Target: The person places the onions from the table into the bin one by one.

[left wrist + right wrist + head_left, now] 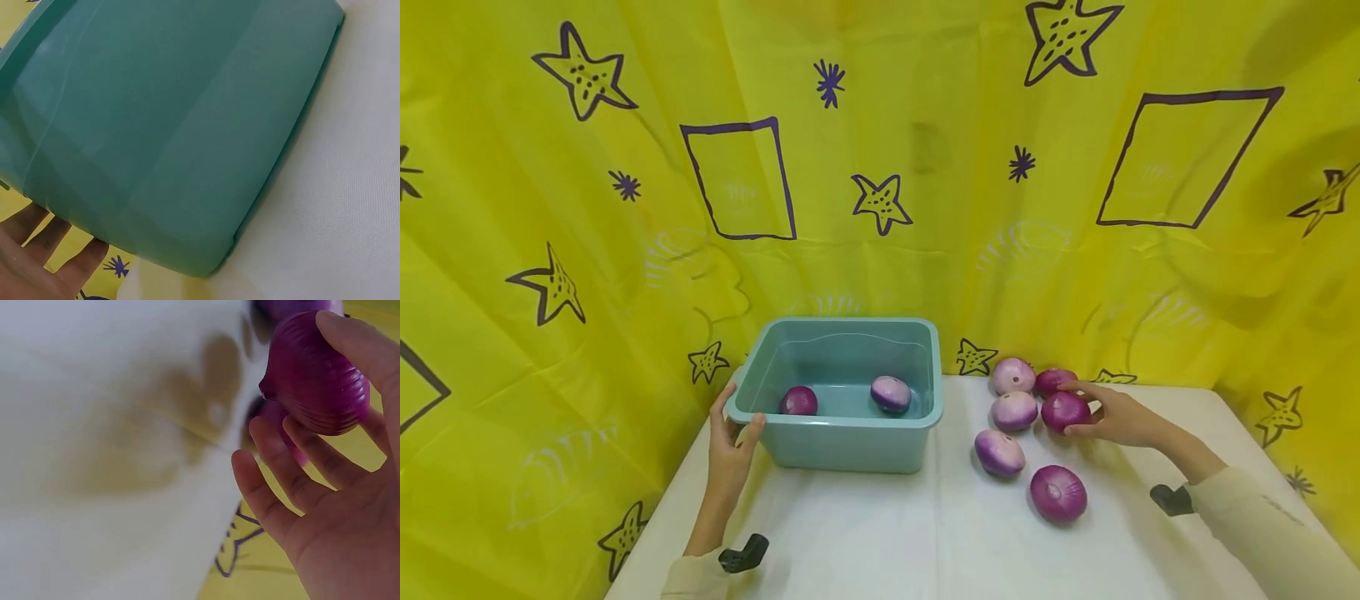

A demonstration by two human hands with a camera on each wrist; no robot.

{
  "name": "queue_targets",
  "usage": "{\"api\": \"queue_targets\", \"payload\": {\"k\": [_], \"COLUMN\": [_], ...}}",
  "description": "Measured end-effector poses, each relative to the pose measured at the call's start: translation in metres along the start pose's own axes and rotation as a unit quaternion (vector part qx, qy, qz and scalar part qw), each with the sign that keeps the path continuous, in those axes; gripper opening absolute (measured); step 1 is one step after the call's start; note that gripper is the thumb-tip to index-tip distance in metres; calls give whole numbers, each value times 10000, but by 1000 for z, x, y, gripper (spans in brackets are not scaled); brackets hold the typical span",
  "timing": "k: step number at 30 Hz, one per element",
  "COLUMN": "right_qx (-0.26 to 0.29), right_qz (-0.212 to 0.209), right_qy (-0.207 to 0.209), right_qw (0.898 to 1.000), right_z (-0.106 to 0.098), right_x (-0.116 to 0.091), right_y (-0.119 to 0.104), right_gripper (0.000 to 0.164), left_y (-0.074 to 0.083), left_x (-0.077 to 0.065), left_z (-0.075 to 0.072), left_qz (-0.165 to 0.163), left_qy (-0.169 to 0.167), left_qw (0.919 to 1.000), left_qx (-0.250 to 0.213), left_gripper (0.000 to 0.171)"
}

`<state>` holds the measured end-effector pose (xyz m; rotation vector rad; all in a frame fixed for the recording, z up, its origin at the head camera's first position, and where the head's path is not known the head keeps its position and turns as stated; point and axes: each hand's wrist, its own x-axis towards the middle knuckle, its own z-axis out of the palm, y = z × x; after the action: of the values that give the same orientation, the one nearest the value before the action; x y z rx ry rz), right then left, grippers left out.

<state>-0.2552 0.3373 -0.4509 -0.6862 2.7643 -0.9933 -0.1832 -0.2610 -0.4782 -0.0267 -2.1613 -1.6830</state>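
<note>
A teal plastic bin (850, 446) stands on the table at center left. At its front left corner my left hand (730, 454) holds it, thumb at the front rim and fingers (81, 265) along the side wall. Inside the bin lie a dark red onion (799, 401) and a paler purple-white onion (891, 393). My right hand (1122, 418) grips another dark red onion (1064, 412), with thumb and index finger on it in the right wrist view; its remaining fingers (265, 494) spread below the onion (317, 378).
Beside the held onion are a dark red onion (1054, 381) behind and pale onions (1012, 377), (1014, 411) to its left. Nearer the front lie a purple-white onion (999, 453) and a large red onion (1058, 494). A yellow patterned curtain (880, 275) borders the white table (880, 533).
</note>
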Motion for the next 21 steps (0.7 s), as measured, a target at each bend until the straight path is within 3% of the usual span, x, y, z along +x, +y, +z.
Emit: {"api": "queue_targets", "payload": {"k": [7,12,21], "right_qx": [-111,-430,-510], "right_qz": [-207,-441,-537], "right_qy": [22,308,858], "right_qw": [9997,9976,9936], "right_z": [-33,-52,-81], "right_x": [4,7,18], "right_y": [-23,-37,-61], "right_gripper": [68,66,73], "left_y": [5,3,4], "left_x": [-1,-1,-1], "left_z": [1,3,3], "left_qz": [1,-24,-57], "left_qy": [31,45,44], "left_qw": [10000,10000,9998], "left_qx": [51,-60,-186], "left_gripper": [71,70,70]}}
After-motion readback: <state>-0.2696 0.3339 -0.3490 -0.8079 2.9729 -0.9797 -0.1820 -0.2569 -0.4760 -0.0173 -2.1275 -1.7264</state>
